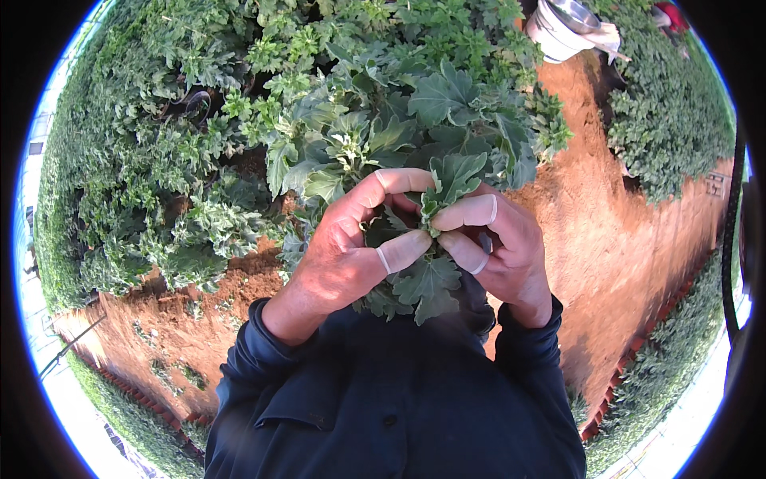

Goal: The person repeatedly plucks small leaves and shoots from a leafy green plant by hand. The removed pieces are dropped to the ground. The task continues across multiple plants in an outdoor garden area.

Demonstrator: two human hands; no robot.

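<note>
My left hand (341,245) and my right hand (508,239) meet in front of my chest at a leafy chrysanthemum shoot (452,178). Pale finger cots cover both thumbs and index fingers. The right thumb and index finger pinch the shoot just below its upper leaves. From the other side, the left thumb presses against the same spot, while the left index finger curls behind the leaves. A broad lower leaf (428,287) hangs beneath my fingertips. Beyond my hands stands the rest of the bushy chrysanthemum plant (383,129); leaves and fingers hide the shoot's lower stem.
Dense chrysanthemum plants (161,132) spread to the left and ahead. A bare soil path (574,227) runs at right. At the upper right is a white bucket (553,36) with a metal bowl (574,15) on top. Reddish edging (634,347) borders more plants.
</note>
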